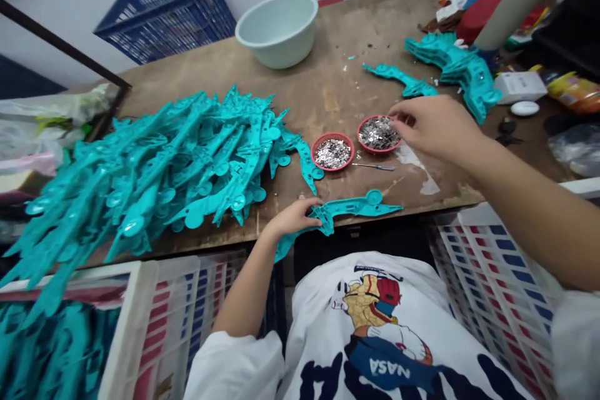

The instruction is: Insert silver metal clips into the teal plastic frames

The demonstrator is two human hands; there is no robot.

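Observation:
My left hand (297,217) is closed round the middle of a turquoise plastic part (354,206), which lies along the table's front edge. My right hand (431,125) is at the right rim of a red basket of small metal pieces (379,134). Its thumb and fingertips are pressed together there, and what they hold, if anything, is too small to make out. Left of that basket is a second red basket of shiny metal pieces (332,153). A thin tool (375,167) lies just below the two baskets.
A big heap of turquoise parts (187,162) covers the table's left side. Behind stand a pale green basin (279,31) and a blue crate (169,9). More turquoise parts (462,69) and a pole (510,12) are at the back right. White crates (497,275) flank my lap.

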